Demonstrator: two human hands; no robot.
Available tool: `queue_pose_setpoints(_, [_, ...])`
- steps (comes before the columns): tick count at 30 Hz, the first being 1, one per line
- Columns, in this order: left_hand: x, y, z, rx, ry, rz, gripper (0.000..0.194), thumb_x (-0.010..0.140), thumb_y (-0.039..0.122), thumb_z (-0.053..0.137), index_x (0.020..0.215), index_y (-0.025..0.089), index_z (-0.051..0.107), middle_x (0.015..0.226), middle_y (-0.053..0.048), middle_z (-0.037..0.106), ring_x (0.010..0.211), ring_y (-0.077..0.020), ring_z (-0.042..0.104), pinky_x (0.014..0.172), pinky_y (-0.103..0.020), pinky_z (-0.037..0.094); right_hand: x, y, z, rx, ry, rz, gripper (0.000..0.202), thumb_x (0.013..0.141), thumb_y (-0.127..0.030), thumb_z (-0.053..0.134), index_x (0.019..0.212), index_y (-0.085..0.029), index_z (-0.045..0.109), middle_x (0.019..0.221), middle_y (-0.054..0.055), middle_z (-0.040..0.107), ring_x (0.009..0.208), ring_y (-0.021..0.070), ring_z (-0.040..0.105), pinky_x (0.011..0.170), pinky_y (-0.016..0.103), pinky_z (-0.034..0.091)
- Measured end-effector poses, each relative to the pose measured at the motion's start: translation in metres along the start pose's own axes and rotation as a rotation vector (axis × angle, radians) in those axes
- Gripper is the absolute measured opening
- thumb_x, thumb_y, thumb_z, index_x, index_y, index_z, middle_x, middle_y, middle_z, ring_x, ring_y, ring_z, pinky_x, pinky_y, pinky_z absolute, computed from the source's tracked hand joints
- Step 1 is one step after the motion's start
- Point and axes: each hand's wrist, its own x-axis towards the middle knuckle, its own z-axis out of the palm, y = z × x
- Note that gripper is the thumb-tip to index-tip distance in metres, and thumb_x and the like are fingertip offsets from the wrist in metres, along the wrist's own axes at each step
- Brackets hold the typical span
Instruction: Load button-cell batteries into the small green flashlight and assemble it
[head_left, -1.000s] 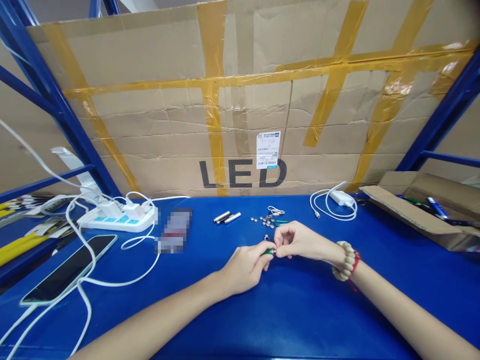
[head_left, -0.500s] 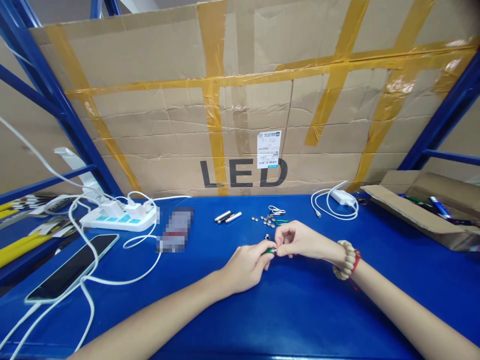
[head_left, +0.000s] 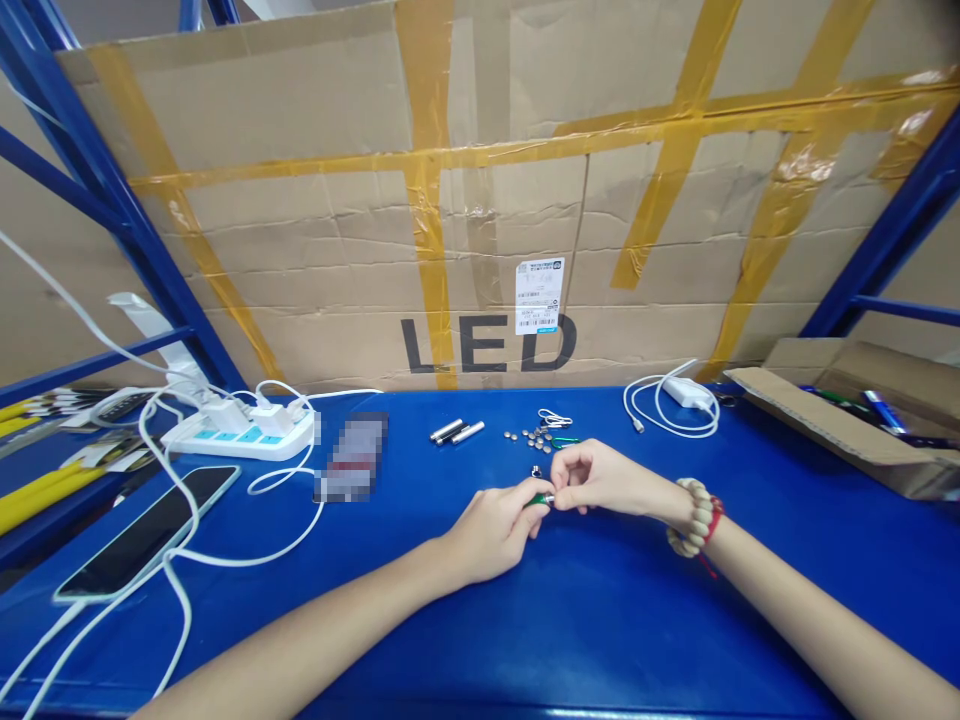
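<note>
Over the blue table (head_left: 585,620), my left hand (head_left: 499,530) is closed on a small green tube (head_left: 538,499) with a silver end. My right hand (head_left: 596,478) pinches at that silver end, its thumb and forefinger touching it. Just behind the fingers lies a small metal piece (head_left: 535,471). Farther back are several small round metal discs (head_left: 534,438), a looped white cord (head_left: 555,418) and a green item (head_left: 566,442), partly near my right hand. Several black and silver tubes (head_left: 456,432) lie to the left of the discs.
A white power strip (head_left: 240,440), a phone (head_left: 142,535) and loose white cables are on the left, beside a blurred item (head_left: 352,458). A charger (head_left: 686,392) with cable lies back right, near an open cardboard box (head_left: 817,425). A large carton (head_left: 337,270) stands behind.
</note>
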Motion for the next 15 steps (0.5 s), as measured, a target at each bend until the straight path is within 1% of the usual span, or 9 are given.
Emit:
queue_pose_setpoints(10, [0.0003,0.0017,-0.0007,0.008,-0.005,-0.011,0.025,0.091,0.02,0.03,0.105,0.019,0.051,0.068,0.002,0.058,0.062,-0.0109,0.054,0.063,-0.021,0.041,-0.0009,-0.0008,-0.0005,0.017,-0.001,-0.003,0.026,0.062,-0.035,0.072,0.066,-0.014,0.057,0.053,-0.004,0.054,0.045,0.0056,0.048,0.045,0.017,0.04])
queue_pose_setpoints(15, [-0.0003,0.0009,-0.0005,0.0,-0.014,-0.011,0.025,0.091,0.02,0.03,0.105,0.019,0.05,0.068,0.002,0.058,0.062,-0.011,0.055,0.063,-0.02,0.041,-0.0009,-0.0003,-0.0001,0.031,-0.009,0.007,0.028,0.061,-0.038,0.072,0.066,-0.014,0.057,0.052,-0.004,0.054,0.045,0.0062,0.048,0.044,0.018,0.04])
